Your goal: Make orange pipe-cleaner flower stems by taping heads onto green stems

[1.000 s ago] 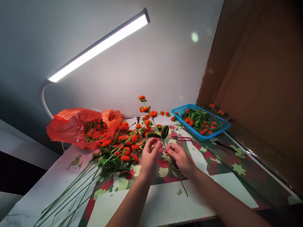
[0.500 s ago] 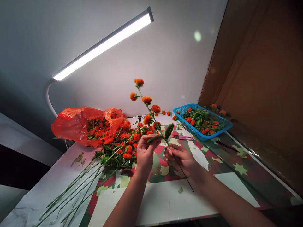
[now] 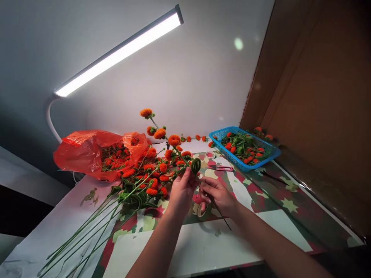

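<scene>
An artificial flower stem (image 3: 179, 155) with fuzzy orange blooms leans up and left over the table. My left hand (image 3: 182, 189) is closed, pinching it just under a dark green looped leaf (image 3: 196, 165). Lower on the same stem, my right hand (image 3: 217, 195) is closed, with the bare end sticking out below toward the table's front. A small ring, like a roll of tape (image 3: 203, 209), shows under the right fingers; whether they grip it I cannot tell.
Left of my hands lies a pile of finished orange flowers (image 3: 152, 191) beside a red plastic bag (image 3: 78, 154) of more. A blue basket (image 3: 249, 168) of flowers stands back right. Pink thread snips (image 3: 223, 168) and a white tape roll (image 3: 210, 155) lie nearer. A lamp (image 3: 121, 50) shines overhead.
The flower stem rose upright half a second ago, and now tilts left and lower. My left hand has shifted from the side leaf to the stem; the ring has come back into view.
</scene>
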{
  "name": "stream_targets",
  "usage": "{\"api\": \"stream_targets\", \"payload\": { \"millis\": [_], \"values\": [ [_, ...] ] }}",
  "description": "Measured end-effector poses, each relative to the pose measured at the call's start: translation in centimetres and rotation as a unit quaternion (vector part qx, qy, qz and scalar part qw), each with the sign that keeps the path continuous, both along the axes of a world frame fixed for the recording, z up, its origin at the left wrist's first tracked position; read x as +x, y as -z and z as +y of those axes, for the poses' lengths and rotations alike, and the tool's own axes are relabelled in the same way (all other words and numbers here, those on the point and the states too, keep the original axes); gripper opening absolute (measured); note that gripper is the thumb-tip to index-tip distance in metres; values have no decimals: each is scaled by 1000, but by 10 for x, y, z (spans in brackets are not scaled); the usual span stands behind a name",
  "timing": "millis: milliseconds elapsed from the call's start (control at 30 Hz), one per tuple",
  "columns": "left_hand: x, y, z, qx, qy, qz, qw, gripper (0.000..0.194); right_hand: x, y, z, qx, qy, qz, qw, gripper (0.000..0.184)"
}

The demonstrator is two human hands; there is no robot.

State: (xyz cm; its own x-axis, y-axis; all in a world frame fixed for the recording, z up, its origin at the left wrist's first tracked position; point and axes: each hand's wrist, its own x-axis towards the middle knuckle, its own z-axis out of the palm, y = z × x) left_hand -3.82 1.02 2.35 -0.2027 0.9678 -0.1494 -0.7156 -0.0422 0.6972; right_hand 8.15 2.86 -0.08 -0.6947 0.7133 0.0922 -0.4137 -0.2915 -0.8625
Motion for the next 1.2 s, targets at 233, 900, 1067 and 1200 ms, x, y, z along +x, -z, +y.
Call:
{"api": "stream_targets", "payload": {
  "millis": [233, 900, 1067, 1200],
  "values": [
    [1, -2, -2, -37, 57, -54, 996, 19, 4, -5, -2, -43, -22, -24, 999, 34],
    [-20, -2, -7, -51, 164, 17, 985, 16, 4, -6, -5, -2, -21, -62, 998, 37],
    [-8, 7, -10, 30, -80, 154, 984, 29, 0, -6, -6, 149, 162, -147, 964, 29],
    [4, 10, -10, 23, -115, 176, 977, 30, -1, -6, -8, 280, 257, -217, 899, 25]
  ]
}}
